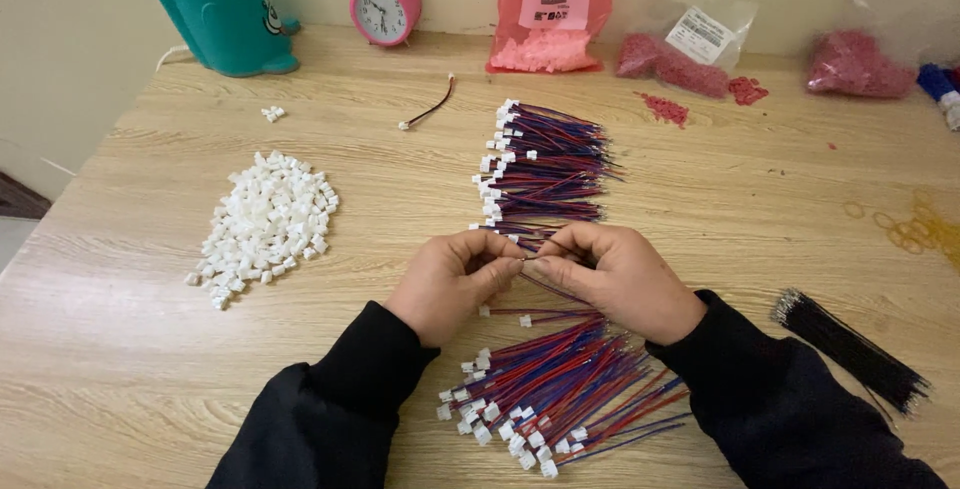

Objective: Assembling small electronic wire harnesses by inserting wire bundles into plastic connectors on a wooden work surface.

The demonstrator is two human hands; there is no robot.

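Observation:
My left hand [452,279] and my right hand [612,277] meet at the fingertips over the wooden table [130,329], pinching one thin red-and-blue wire [548,245] between them. A small white connector sits at the left fingertips. Just beyond my hands lies a neat row of red-and-blue wires with white connectors [540,167]. Below my wrists a looser bundle of the same wires [560,394] fans out towards me. A heap of loose white plastic connectors [265,224] lies to the left of my left hand.
A teal holder [225,14] and a pink alarm clock [383,4] stand at the back. Pink and red bags of small parts [552,19] line the far edge. A single wire [430,109] lies apart. Black wires [850,349] and yellow rubber bands [915,229] lie right.

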